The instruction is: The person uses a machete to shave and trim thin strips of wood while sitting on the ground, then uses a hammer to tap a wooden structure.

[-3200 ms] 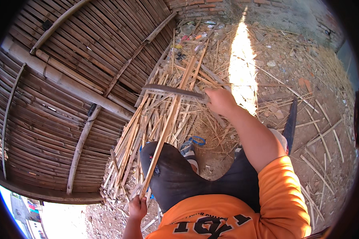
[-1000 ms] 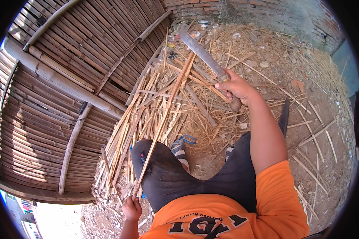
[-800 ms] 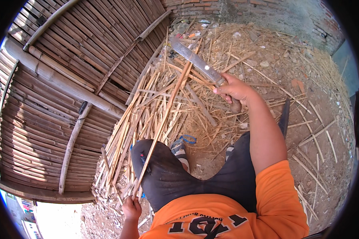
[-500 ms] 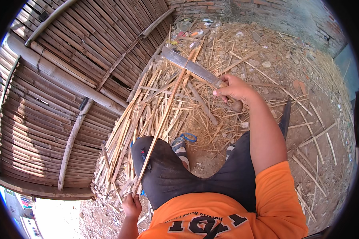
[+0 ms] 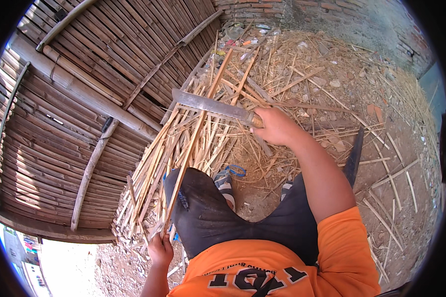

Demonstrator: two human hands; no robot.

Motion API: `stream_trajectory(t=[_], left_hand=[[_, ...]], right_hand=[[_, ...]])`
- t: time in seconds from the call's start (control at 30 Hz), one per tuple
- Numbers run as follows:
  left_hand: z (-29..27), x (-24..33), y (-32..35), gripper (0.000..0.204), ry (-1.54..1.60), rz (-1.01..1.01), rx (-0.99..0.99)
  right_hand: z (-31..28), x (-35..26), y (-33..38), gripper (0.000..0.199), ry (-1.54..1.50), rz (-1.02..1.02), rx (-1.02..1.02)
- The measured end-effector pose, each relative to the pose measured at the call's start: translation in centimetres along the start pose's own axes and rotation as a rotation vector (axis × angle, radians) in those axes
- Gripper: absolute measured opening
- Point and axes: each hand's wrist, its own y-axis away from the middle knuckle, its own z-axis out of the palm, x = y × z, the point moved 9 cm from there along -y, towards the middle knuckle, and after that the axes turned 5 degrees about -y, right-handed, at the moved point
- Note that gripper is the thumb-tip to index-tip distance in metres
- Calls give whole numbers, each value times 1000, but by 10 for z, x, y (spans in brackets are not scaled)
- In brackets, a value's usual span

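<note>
My right hand [image 5: 277,127] is closed round the wooden handle of a machete [image 5: 215,106]. Its long grey blade points left and lies across a long bamboo strip [image 5: 190,153], seemingly against it. The strip slants from far upper middle down past my left knee. At its near end, my left hand [image 5: 160,248] has its fingers closed on it. Under and beside the strip, a heap of split bamboo strips [image 5: 151,178] lies on the ground to the left of my legs.
A bamboo slat wall [image 5: 59,148] with thick poles rises on the left. A brick wall [image 5: 332,12] stands at the back. Shavings and loose strips [image 5: 392,183] litter the dirt floor. A dark pointed blade-like piece [image 5: 353,156] sticks out beyond my right knee.
My right hand has drawn the machete left and nearer along the bamboo strip. The strip's far end has shifted left, apart from another strip. My left hand has moved slightly nearer the heap.
</note>
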Motion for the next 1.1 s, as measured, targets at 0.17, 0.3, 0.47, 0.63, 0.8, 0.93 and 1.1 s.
stream_trajectory(t=[0.17,0.3,0.47,0.63,0.8,0.93,1.1], left_hand=[[-10,-5,-8,12,29,13,30],[-15,-3,-10,12,34,46,10],[-12,9,-14,14,25,51,0],[-9,12,-22,15,-11,37,-26],[-17,14,-18,15,-21,50,4],[-7,8,-16,14,-34,42,-17],[-11,11,-18,14,-28,51,9]], right_hand=[[-12,-10,2,40,-69,29,42],[-38,34,-1,40,-175,156,218],[-22,13,1,40,-117,64,117],[-2,-3,0,42,-40,-54,39],[-42,35,-1,42,-100,192,248],[-16,21,-3,45,32,60,144],[-18,27,-4,43,44,85,199]])
